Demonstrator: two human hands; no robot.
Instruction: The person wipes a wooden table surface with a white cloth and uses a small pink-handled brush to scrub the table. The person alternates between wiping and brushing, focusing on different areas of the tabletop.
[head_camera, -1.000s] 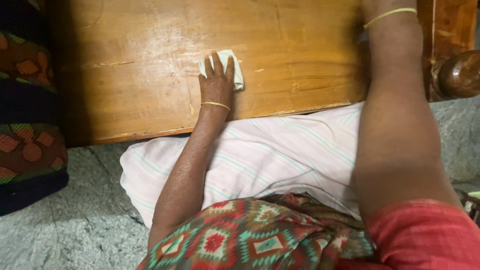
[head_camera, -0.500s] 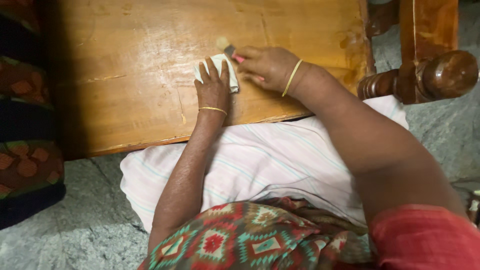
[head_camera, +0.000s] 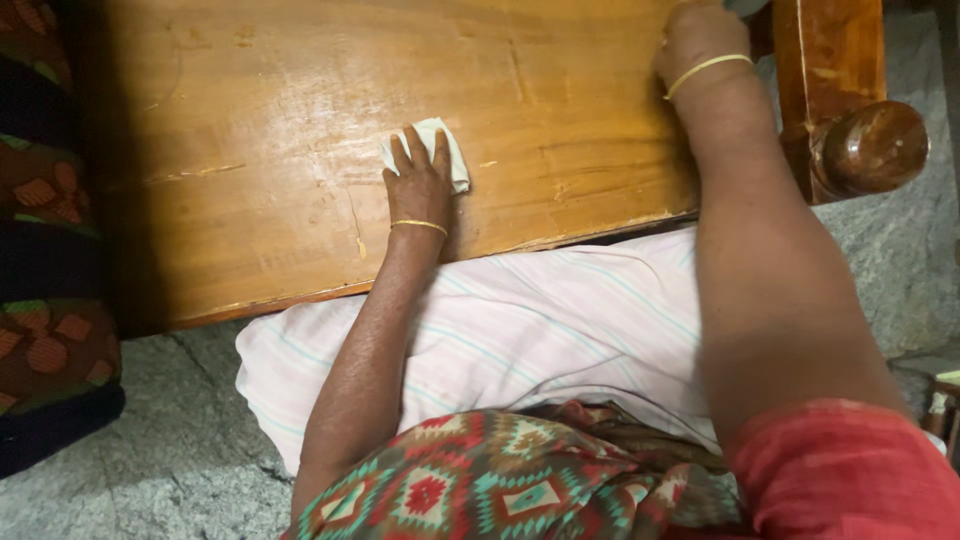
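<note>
My left hand (head_camera: 420, 187) lies flat on a small folded white cloth (head_camera: 456, 168) and presses it against a varnished, scratched wooden panel (head_camera: 250, 150). The fingers are spread over the cloth. My right hand (head_camera: 697, 40) reaches to the panel's far right corner at the top of the view. Its fingers are cut off by the frame edge, so what it holds is hidden. Both wrists wear thin gold bangles.
A turned wooden post with a round knob (head_camera: 873, 146) stands right of the panel. A pale striped cloth (head_camera: 540, 320) covers my lap under the panel's near edge. Dark patterned fabric (head_camera: 50, 200) lies at the left, on a grey stone floor (head_camera: 150, 450).
Half a second ago my right hand held a small pink-handled brush beside the white cloth. It has since swung away to the panel's far right corner. My left hand has stayed on the cloth.
</note>
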